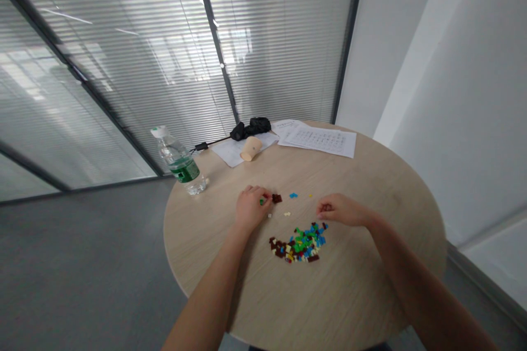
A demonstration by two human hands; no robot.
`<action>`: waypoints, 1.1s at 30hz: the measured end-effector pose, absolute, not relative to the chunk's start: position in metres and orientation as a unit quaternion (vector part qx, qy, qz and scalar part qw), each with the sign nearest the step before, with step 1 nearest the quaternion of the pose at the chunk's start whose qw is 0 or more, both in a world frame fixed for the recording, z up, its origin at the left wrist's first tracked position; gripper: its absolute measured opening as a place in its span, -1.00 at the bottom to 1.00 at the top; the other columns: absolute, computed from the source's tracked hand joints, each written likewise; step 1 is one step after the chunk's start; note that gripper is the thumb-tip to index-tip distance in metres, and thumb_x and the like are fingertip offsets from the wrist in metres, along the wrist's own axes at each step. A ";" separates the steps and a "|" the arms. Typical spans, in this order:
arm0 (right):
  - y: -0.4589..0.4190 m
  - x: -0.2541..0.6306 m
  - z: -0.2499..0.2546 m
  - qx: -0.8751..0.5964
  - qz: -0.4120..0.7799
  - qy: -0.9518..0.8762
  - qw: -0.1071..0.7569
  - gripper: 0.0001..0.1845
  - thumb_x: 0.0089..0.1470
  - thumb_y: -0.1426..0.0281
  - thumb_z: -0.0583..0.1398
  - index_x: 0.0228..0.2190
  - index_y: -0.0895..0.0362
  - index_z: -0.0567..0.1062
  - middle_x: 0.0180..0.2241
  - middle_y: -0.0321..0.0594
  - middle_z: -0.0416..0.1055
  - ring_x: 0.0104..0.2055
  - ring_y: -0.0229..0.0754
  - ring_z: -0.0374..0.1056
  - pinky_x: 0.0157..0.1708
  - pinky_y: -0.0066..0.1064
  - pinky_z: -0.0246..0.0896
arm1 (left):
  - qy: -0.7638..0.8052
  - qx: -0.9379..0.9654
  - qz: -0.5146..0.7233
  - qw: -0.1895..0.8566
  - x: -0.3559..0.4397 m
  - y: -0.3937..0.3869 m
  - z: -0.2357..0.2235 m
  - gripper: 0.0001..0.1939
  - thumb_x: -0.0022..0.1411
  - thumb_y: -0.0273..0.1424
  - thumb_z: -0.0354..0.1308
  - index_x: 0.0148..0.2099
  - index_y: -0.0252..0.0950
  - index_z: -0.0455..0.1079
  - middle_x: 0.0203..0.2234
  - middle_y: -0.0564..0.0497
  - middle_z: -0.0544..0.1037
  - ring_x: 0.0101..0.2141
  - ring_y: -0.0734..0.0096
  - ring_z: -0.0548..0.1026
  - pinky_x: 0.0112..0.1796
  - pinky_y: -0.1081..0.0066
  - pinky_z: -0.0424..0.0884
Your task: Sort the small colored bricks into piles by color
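**Round wood-grain table (370,296), loose bricks: watch your wrists**

Your left hand (252,208) curls down at a green brick (261,202), but whether it has hold is hidden. Your right hand (340,209) sits half-curled just beside the heap of small plastic bricks (298,244), its grip unclear. A careless wrist could scatter the heap, and a stray elbow could topple the water bottle (179,162).

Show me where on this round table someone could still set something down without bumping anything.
Bare wood lies along the near edge of the round table, below the pile of small plastic bricks, and to the right, between the right hand and the papers. It is crowded around the pile and by the left hand.
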State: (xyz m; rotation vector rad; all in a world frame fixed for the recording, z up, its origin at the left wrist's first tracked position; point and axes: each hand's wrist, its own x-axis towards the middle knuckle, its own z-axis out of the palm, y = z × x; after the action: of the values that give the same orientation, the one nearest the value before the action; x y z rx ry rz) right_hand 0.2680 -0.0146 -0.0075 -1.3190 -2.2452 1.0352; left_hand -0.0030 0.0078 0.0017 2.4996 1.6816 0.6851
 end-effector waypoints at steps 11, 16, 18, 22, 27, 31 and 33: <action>0.002 0.230 -0.014 -0.501 0.040 -0.811 0.299 -0.85 0.11 0.37 0.19 -0.42 0.16 0.53 -0.34 -0.14 0.45 -0.19 -0.12 0.28 -0.14 -0.30 0.14 | 0.434 0.866 0.159 0.193 0.006 -0.009 0.011 -0.79 0.19 -0.39 0.04 -0.21 -0.23 0.50 -0.45 0.09 0.55 -0.47 0.50 0.41 -0.41 0.53 0.23; 0.008 0.213 -0.023 -0.495 -0.004 -0.823 0.279 -0.84 0.12 0.36 0.20 -0.41 0.14 0.56 -0.35 -0.13 0.45 -0.19 -0.10 0.25 -0.15 -0.28 0.14 | 0.430 0.873 0.138 0.185 0.009 -0.012 0.015 -0.77 0.20 -0.36 0.03 -0.20 -0.22 0.50 -0.42 0.07 0.56 -0.45 0.49 0.43 -0.41 0.54 0.22; 0.009 0.213 -0.024 -0.492 -0.006 -0.824 0.281 -0.84 0.12 0.37 0.19 -0.41 0.14 0.57 -0.35 -0.14 0.46 -0.19 -0.10 0.26 -0.14 -0.28 0.14 | 0.437 0.871 0.134 0.179 0.009 -0.012 0.015 -0.77 0.20 -0.36 0.03 -0.20 -0.22 0.51 -0.42 0.07 0.57 -0.44 0.48 0.43 -0.41 0.54 0.23; 0.008 0.220 -0.022 -0.496 0.000 -0.814 0.303 -0.83 0.14 0.38 0.16 -0.39 0.13 0.57 -0.34 -0.14 0.48 -0.21 -0.12 0.28 -0.14 -0.30 0.15 | 0.440 0.869 0.130 0.185 0.008 -0.012 0.016 -0.78 0.17 -0.41 0.04 -0.21 -0.21 0.51 -0.41 0.08 0.57 -0.44 0.48 0.44 -0.40 0.54 0.24; 0.001 0.228 -0.018 -0.509 0.003 -0.818 0.268 -0.84 0.08 0.43 0.17 -0.43 0.14 0.58 -0.38 -0.14 0.50 -0.23 -0.11 0.29 -0.15 -0.31 0.15 | 0.437 0.860 0.124 0.232 0.007 -0.015 0.019 -0.80 0.16 -0.42 0.05 -0.24 -0.25 0.50 -0.52 0.11 0.56 -0.47 0.50 0.45 -0.39 0.54 0.26; -0.003 0.226 -0.020 -0.497 0.002 -0.835 0.236 -0.82 0.09 0.44 0.17 -0.37 0.13 0.60 -0.36 -0.13 0.50 -0.19 -0.11 0.27 -0.14 -0.31 0.14 | 0.434 0.859 0.113 0.248 0.008 -0.016 0.020 -0.79 0.17 -0.41 0.02 -0.27 -0.26 0.50 -0.53 0.11 0.57 -0.48 0.49 0.45 -0.38 0.53 0.27; -0.003 0.223 -0.021 -0.494 -0.001 -0.840 0.224 -0.80 0.11 0.43 0.15 -0.35 0.14 0.60 -0.36 -0.11 0.49 -0.19 -0.11 0.25 -0.14 -0.31 0.14 | 0.432 0.861 0.107 0.246 0.008 -0.016 0.020 -0.79 0.16 -0.41 0.02 -0.29 -0.27 0.50 -0.52 0.09 0.57 -0.48 0.48 0.45 -0.39 0.53 0.26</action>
State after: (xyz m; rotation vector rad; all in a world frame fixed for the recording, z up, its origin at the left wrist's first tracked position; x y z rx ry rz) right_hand 0.2233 -0.0034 -0.0209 -1.3633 -2.3184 -0.0041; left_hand 0.0082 -0.0160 0.0201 2.3498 1.1781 0.2927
